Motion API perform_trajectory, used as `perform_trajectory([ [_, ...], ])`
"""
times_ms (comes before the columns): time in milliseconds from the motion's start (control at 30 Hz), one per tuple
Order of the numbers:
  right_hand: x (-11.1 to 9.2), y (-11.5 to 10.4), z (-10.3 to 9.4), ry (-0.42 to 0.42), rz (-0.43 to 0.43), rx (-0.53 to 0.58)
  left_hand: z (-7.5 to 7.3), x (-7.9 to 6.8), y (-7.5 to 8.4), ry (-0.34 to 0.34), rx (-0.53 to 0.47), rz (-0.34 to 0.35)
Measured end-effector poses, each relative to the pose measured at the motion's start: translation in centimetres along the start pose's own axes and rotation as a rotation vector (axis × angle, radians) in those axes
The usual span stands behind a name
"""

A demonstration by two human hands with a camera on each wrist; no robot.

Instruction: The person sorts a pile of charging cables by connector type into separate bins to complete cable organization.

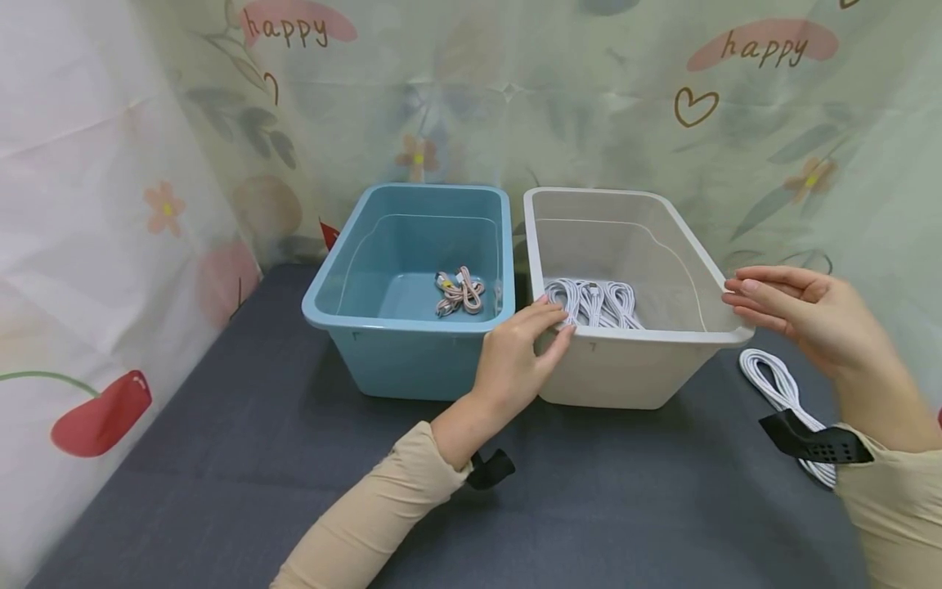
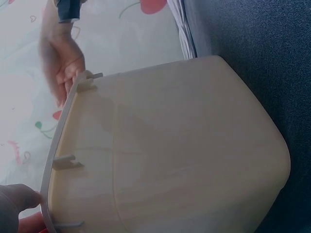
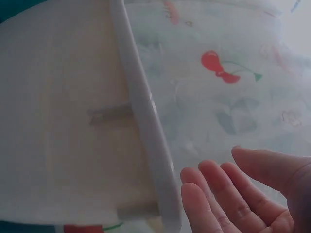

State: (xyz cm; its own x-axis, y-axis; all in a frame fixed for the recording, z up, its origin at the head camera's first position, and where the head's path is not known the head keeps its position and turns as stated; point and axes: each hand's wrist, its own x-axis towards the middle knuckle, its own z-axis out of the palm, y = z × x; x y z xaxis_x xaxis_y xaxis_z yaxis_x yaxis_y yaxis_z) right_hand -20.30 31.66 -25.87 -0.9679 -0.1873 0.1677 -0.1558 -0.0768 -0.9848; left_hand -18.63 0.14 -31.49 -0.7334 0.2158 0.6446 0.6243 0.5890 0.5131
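Observation:
My left hand (image 1: 524, 353) holds the near left corner of a beige plastic bin (image 1: 625, 368), thumb and fingers at its rim. My right hand (image 1: 827, 315) is at the bin's near right corner, fingers fairly straight with their tips right by the rim; the right wrist view shows the palm turned up and holding nothing. Several coiled white cables (image 1: 599, 304) lie inside the beige bin. A blue bin (image 1: 412, 360) stands just left of it, with bundled pinkish-beige cables (image 1: 459, 292) on its floor.
One more coiled white cable (image 1: 773, 380) lies on the dark grey table cloth (image 1: 618, 499), partly hidden beneath my right wrist. Behind the bins hangs a printed curtain (image 1: 478, 98), and another sheet (image 1: 96, 245) closes off the left side.

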Motion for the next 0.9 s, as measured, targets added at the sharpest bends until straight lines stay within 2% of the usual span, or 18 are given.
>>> perform_trajectory([
  [333,-2.2,1.8,-2.4,0.101,-0.006,0.178,-0.1,0.1,0.1,0.001,0.004,0.000],
  [533,-3.4,3.2,-4.4,0.185,0.044,0.106,-0.1,0.1,0.0,0.003,0.008,0.000],
  [733,-4.5,5.2,-7.1,0.159,0.097,0.151,0.0,0.1,0.0,0.003,0.005,-0.002],
  [900,-5.0,7.6,-10.0,0.213,0.194,0.027,0.0,0.1,0.0,0.006,-0.001,0.001],
])
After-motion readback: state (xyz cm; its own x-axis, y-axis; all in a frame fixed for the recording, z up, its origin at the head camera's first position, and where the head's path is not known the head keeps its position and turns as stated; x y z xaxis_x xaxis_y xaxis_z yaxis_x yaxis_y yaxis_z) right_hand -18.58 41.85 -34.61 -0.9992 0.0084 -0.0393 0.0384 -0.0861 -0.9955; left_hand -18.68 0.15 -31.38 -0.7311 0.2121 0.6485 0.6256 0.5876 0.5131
